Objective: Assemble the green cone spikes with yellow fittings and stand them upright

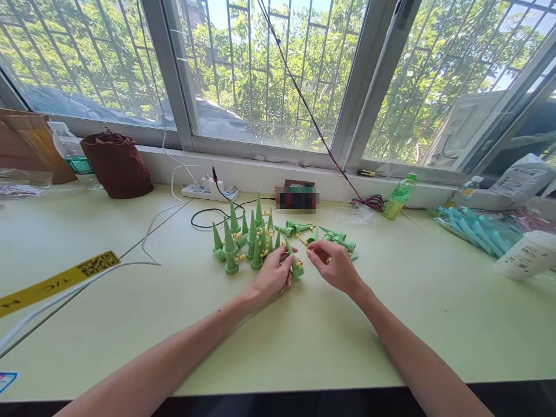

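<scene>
My left hand is closed around a green plant watering spike, a cone with a ribbed collar and a small orange-yellow valve, tilted with its tip up and to the left. Just to the right, my right hand is closed in a pinch; a tiny yellowish piece seems to show at its fingertips, too small to name. Several similar watering spikes stand upright in a group left of and behind my left hand. More green spikes lie on their sides behind my right hand, partly hidden by it.
At the back are a power strip with cables, a dark box with a blurred front, and a green-labelled bottle. A brown bag stands left. Teal packets and a white cup are right. A white cable crosses the table.
</scene>
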Demonstrator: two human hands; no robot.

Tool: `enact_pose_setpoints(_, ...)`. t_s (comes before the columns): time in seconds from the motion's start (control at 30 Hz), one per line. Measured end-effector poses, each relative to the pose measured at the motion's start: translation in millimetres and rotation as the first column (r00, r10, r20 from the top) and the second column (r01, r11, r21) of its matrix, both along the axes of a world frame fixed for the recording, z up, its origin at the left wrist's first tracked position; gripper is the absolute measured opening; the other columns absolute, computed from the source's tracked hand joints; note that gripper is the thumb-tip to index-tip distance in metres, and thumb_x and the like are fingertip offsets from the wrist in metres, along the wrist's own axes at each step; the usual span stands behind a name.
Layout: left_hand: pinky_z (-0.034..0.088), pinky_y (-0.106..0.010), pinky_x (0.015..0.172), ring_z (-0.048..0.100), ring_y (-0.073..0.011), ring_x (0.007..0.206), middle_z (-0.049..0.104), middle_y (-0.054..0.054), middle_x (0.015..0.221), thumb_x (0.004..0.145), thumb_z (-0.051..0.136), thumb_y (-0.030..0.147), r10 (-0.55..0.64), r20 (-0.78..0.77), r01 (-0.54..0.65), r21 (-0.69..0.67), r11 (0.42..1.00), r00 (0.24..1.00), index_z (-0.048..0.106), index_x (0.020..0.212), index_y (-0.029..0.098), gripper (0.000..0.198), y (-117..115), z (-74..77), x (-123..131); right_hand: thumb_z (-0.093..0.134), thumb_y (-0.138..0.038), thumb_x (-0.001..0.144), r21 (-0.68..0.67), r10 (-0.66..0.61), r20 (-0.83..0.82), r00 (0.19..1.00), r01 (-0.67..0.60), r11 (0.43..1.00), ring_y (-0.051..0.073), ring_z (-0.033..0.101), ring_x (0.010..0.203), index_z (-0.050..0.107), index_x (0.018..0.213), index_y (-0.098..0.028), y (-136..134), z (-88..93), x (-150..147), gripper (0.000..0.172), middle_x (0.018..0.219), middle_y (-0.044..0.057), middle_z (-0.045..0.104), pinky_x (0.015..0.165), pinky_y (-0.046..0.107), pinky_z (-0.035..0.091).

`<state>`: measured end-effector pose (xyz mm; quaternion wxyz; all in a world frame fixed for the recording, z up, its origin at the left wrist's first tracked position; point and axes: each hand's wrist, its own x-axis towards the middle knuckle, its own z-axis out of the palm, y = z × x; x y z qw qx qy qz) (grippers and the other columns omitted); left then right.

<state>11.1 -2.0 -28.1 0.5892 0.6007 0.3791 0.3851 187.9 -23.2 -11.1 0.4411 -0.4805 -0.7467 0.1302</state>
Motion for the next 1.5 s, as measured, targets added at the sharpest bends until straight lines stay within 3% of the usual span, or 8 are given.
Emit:
enact_pose_setpoints(0.33,0.032,-0.016,0.033,0.041,-0.0025,0.042,0.062,-0.006,0.095,0.087,0.056,0.037,-0.113,0.125,0.118,-0.033,0.992,0.986,0.051,0.111,0.016,0.033,-4.8,11.4,0.2,0.055,-0.03,0.091,0.032,-0.004,0.0,1.0,0.004,0.999,0.012,0.049,0.057,0.062,0.083,-0.017,-1.1,-0.2,-1.0,0.016,0.066,0.0,0.057,0.055,0.024,0.041)
enact_pose_setpoints(0.5,0.03,-0.016,0.032,0.039,-0.0059,0.039,0.052,0.004,0.06,0.086,0.057,0.042,-0.078,0.1,0.08,-0.021,0.997,0.992,0.051,0.108,0.017,0.034,-5.4,12.4,-0.4,0.055,-0.032,0.091,0.039,-0.013,-0.027,1.0,0.014,0.999,0.011,0.049,0.055,0.06,0.081,-0.017,-1.5,1.0,-0.9,0.018,0.065,0.0,0.057,0.053,0.024,0.04)
enact_pose_setpoints(0.6,0.028,-0.016,0.031,0.037,-0.0063,0.037,0.043,0.008,0.053,0.085,0.058,0.045,-0.033,0.098,0.033,-0.002,0.999,0.995,0.052,0.103,0.018,0.033,-4.8,11.7,-1.2,0.055,-0.032,0.091,0.051,-0.028,-0.038,0.999,0.03,0.998,0.011,0.048,0.054,0.059,0.078,-0.017,-1.9,1.3,-0.6,0.021,0.064,0.0,0.057,0.052,0.024,0.04)
enact_pose_setpoints(1.07,0.026,-0.017,0.031,0.038,-0.0048,0.036,0.047,0.006,0.059,0.083,0.06,0.048,0.026,0.071,-0.027,0.016,0.999,0.997,0.053,0.091,0.018,0.032,-5.3,11.1,-1.5,0.055,-0.03,0.089,0.056,-0.04,-0.031,0.999,0.042,0.998,0.011,0.047,0.053,0.057,0.074,-0.018,-2.5,0.7,-0.2,0.02,0.061,-0.001,0.055,0.052,0.024,0.039)
enact_pose_setpoints(1.27,0.025,-0.017,0.029,0.039,-0.0031,0.036,0.054,0.003,0.073,0.083,0.06,0.049,0.059,0.074,-0.062,0.037,0.997,0.995,0.052,0.09,0.018,0.033,-7.6,14.9,0.6,0.055,-0.034,0.091,0.012,0.009,-0.012,1.0,-0.009,1.0,0.011,0.046,0.054,0.06,0.078,-0.018,-2.6,0.1,-1.5,0.022,0.062,-0.001,0.056,0.052,0.024,0.038)
enact_pose_setpoints(1.5,0.032,-0.018,0.035,0.041,-0.0026,0.038,0.057,0.001,0.078,0.085,0.057,0.049,0.1,0.033,-0.104,0.186,0.977,0.994,0.054,0.093,0.017,0.032,-6.4,13.0,-0.1,0.055,-0.038,0.092,-0.018,0.045,-0.01,0.999,-0.045,0.999,0.013,0.054,0.058,0.063,0.082,-0.018,-2.9,-0.1,-2.3,0.024,0.069,0.003,0.064,0.054,0.025,0.042)
